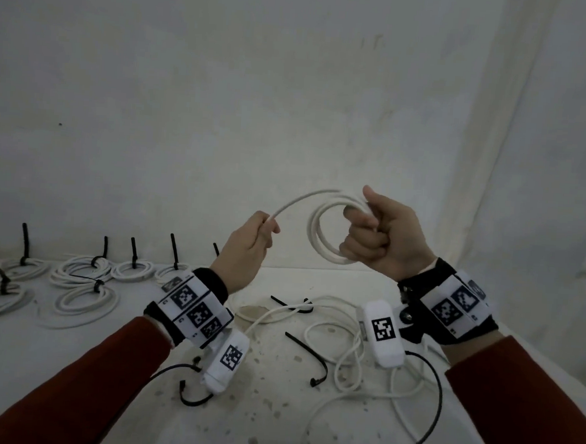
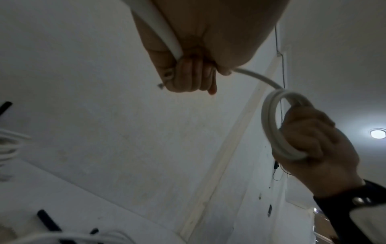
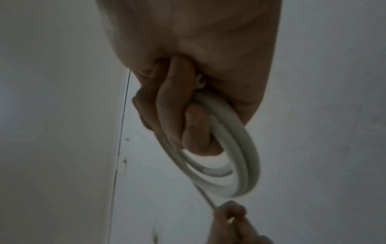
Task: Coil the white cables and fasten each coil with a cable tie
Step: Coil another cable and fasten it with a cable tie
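Observation:
Both hands are raised above the table. My right hand [image 1: 373,233] grips a small coil of white cable [image 1: 318,237] with its fingers curled through the loops; the coil [image 3: 236,165] shows several turns in the right wrist view. From the top of the coil the cable's free end [image 1: 299,201] arcs left to my left hand [image 1: 260,233], which pinches it in curled fingers. In the left wrist view the cable [image 2: 165,33] runs through the left fist and on to the coil [image 2: 273,130] in the right hand [image 2: 309,137].
Several tied coils [image 1: 82,270] with black cable ties lie at the table's left rear. Loose white cables [image 1: 345,348] sprawl on the table below my hands, with loose black ties [image 1: 308,346] among them. A white wall stands behind.

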`<state>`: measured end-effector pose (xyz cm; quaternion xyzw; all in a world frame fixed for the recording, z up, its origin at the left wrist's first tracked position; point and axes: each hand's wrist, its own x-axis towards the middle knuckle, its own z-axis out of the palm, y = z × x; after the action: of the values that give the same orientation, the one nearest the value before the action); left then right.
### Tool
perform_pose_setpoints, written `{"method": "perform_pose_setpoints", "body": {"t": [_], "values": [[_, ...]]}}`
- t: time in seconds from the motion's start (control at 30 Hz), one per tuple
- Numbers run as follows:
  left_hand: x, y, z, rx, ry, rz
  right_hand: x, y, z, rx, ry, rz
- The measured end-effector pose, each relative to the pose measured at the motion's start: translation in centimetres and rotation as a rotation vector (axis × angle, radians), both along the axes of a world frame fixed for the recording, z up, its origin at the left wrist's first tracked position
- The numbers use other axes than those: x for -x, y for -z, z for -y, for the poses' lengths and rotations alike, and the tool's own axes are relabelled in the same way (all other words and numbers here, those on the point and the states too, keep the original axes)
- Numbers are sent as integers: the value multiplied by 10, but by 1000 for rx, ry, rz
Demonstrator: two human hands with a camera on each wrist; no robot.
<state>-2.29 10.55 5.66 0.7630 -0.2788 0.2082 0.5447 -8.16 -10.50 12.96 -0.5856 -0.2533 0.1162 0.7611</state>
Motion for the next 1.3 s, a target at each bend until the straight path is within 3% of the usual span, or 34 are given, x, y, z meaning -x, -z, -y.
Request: {"method": "perform_pose_setpoints", "body": {"t": [0.1,0.33,0.5,0.63,0.77,0.87,1.03,1.3], "values": [[7,4,12,1,-53,69,0,-5,-5,-223,52,49],[17,-21,24,-431,-288,391,-7,-15,-24,-547,136,171],[25,-38,27,-761,-536,474,-6,-25,-42,-585,126,222],[36,-49,21,-886,-574,514,-12,-27,-52,-601,76,163],[50,-52,11,-832,-520,817,-18,-32,-56,-460,147,145],[49,-52,2,-791,-545,954,-21,-32,-60,-223,253,190],[54,-51,-7,-658,-495,1055,-14,-24,-64,187,373,250],[53,-38,-12,-469,-489,1200,3,-9,-78,379,470,324]]}}
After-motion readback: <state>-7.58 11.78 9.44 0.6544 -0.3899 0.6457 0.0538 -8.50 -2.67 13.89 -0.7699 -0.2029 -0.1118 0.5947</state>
